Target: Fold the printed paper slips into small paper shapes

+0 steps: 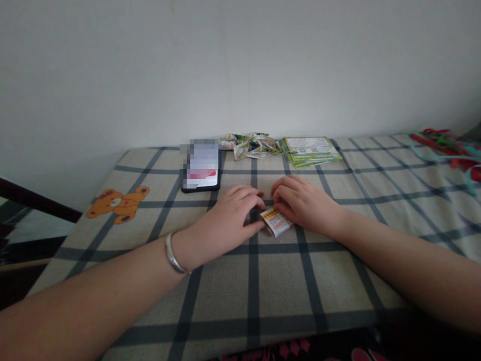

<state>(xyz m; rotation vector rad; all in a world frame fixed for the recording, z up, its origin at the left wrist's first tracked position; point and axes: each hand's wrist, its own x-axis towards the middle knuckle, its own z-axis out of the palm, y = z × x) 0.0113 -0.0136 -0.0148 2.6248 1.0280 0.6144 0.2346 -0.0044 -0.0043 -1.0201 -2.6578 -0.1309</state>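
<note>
A small white, yellow and orange printed packet [278, 225] lies tilted near the middle of the checked tablecloth, between my two hands. My right hand [302, 203] has its fingers curled over the packet's right and upper side, gripping it. From the other side comes my left hand [236, 213], a silver bangle on its wrist. Its thumb tip reaches the packet's left edge, while its bent fingers stay apart from the thumb. My right thumb is mostly hidden.
Behind my hands, several small green-and-white packets [251, 145] lie beside a pile of flat green printed packets [311, 150]. A phone [203, 168] rests left of them. An orange bear cutout [118, 204] is at the left. Red and teal ribbons [447, 150] lie far right, and a wall [240, 65] backs the table.
</note>
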